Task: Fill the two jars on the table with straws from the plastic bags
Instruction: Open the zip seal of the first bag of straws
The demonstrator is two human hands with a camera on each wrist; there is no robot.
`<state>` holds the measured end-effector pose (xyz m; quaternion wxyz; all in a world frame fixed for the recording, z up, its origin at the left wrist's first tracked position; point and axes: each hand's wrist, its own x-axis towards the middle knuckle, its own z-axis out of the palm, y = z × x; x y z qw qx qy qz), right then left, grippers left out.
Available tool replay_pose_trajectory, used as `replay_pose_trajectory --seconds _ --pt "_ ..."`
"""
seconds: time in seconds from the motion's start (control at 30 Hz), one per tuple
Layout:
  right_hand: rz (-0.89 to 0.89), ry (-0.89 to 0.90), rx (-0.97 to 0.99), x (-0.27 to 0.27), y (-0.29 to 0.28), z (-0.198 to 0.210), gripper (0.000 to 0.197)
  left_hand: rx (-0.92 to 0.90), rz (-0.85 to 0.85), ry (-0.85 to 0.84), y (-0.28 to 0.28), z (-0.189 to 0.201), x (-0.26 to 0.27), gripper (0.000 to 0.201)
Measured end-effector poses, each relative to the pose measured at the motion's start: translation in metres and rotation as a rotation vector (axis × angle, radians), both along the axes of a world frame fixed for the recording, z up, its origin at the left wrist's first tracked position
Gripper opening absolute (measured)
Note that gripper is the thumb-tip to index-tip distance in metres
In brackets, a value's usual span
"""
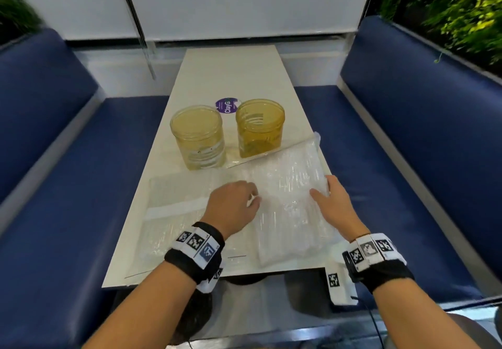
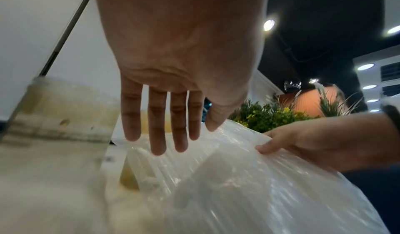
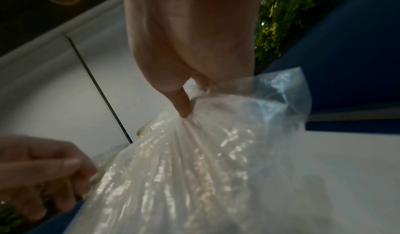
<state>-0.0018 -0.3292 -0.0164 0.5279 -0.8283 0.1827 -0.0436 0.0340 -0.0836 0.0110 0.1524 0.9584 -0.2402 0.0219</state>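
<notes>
Two empty yellowish clear jars stand side by side mid-table, the left jar (image 1: 197, 137) and the right jar (image 1: 260, 127). In front of them lie two clear plastic bags of straws. The left bag (image 1: 173, 213) lies flat. My right hand (image 1: 322, 185) grips the right bag (image 1: 288, 207) at its far right edge, thumb on top and fingers underneath; the right wrist view shows that hand (image 3: 190, 101) pinching the bunched plastic (image 3: 194, 169). My left hand (image 1: 252, 199) hovers over the seam between the bags, its fingers (image 2: 160, 135) straight and holding nothing.
The narrow white table (image 1: 231, 71) carries a purple round sticker (image 1: 225, 105) behind the jars. Blue padded benches (image 1: 54, 158) flank it on both sides. A white wall stands at the far end, and plants (image 1: 461, 9) grow behind the right bench.
</notes>
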Motion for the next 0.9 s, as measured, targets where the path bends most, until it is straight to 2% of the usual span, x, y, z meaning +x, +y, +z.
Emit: replay_pose_trajectory --seconds 0.17,0.23,0.33,0.47,0.53,0.6,0.63,0.7,0.73,0.8,0.83,0.9 --pt "0.032 -0.245 -0.047 -0.007 -0.01 0.031 0.022 -0.143 0.022 -0.393 -0.014 0.069 0.031 0.015" --pt "0.044 -0.29 -0.034 -0.008 -0.013 0.034 0.025 -0.105 0.013 -0.44 -0.021 0.091 0.039 0.018" --pt "0.033 -0.29 0.024 -0.006 -0.015 0.034 0.025 -0.082 -0.042 -0.26 -0.025 0.109 0.042 0.023" --pt "0.036 -0.217 0.104 0.004 -0.016 0.029 0.025 -0.196 -0.096 -0.033 -0.028 0.111 0.035 0.019" --pt "0.02 -0.158 -0.001 0.01 -0.013 0.027 0.035 -0.242 -0.096 0.018 -0.032 0.108 0.032 0.019" --pt "-0.06 -0.196 -0.163 0.016 -0.006 0.03 0.05 -0.266 -0.076 0.029 -0.037 0.105 0.031 0.019" --pt "-0.124 -0.262 -0.209 0.016 -0.001 0.038 0.047 -0.281 -0.063 0.031 -0.04 0.105 0.03 0.019" --pt "-0.208 -0.448 -0.259 0.016 0.01 0.061 0.016 -0.343 -0.047 0.06 -0.044 0.104 0.029 0.018" --pt "-0.179 -0.508 -0.28 0.015 0.017 0.075 0.006 -0.386 -0.049 0.087 -0.047 0.103 0.028 0.017" --pt "-0.072 -0.508 -0.341 0.018 0.026 0.095 0.036 -0.474 -0.07 0.158 -0.052 0.103 0.025 0.017" --pt "-0.026 -0.465 -0.351 0.019 0.028 0.102 0.044 -0.519 -0.08 0.199 -0.055 0.103 0.022 0.018" --pt "0.04 -0.341 -0.347 0.019 0.027 0.109 0.046 -0.607 -0.083 0.281 -0.059 0.103 0.017 0.019"
